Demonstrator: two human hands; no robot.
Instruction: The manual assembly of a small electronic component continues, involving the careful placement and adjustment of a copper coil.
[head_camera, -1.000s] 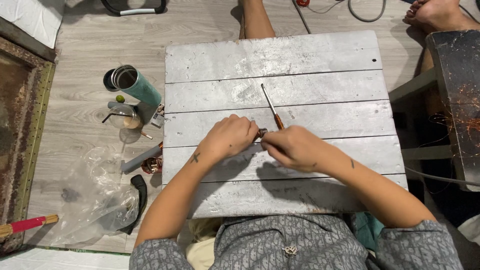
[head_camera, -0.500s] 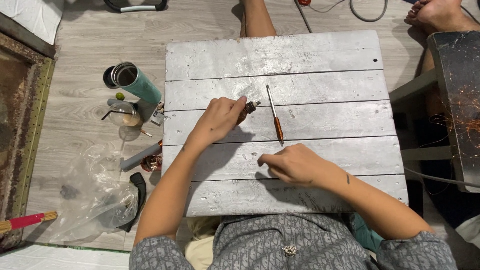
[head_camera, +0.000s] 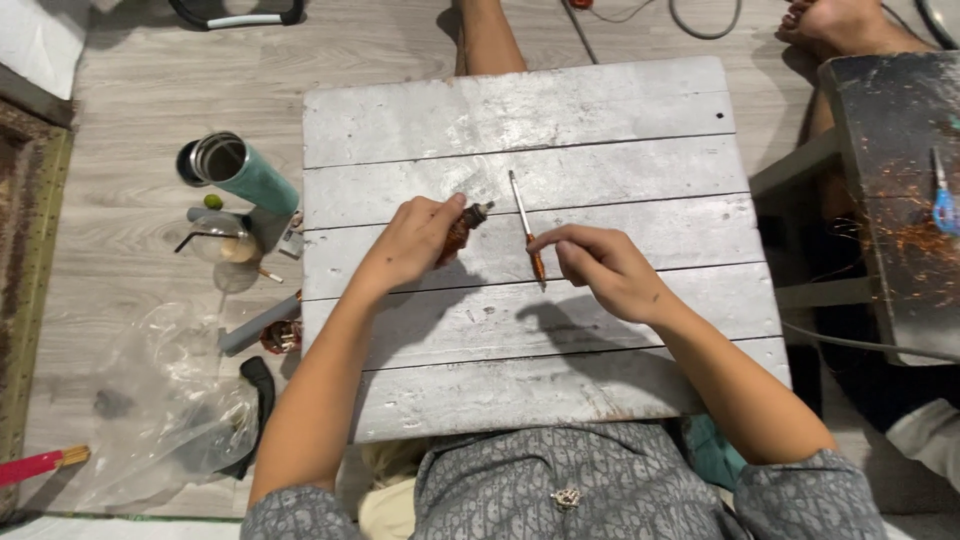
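Mid-frame on the board (head_camera: 620, 110), the left hand (head_camera: 415, 240) grips a coppery part (head_camera: 462, 226), the right hand (head_camera: 605, 270), half curled and empty, touches the still-unlifted screwdriver (head_camera: 527, 232).

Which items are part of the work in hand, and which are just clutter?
In use:
left hand gripping small copper-wound motor part
right hand at thin orange-handled screwdriver
grey plank table

Lying about:
teal metal tumbler
clear plastic bag
blue-handled tool on dark side table
black cable

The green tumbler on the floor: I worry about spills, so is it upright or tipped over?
Tipped. The green tumbler lies on its side on the floor, open mouth facing the camera; contents cannot be told.
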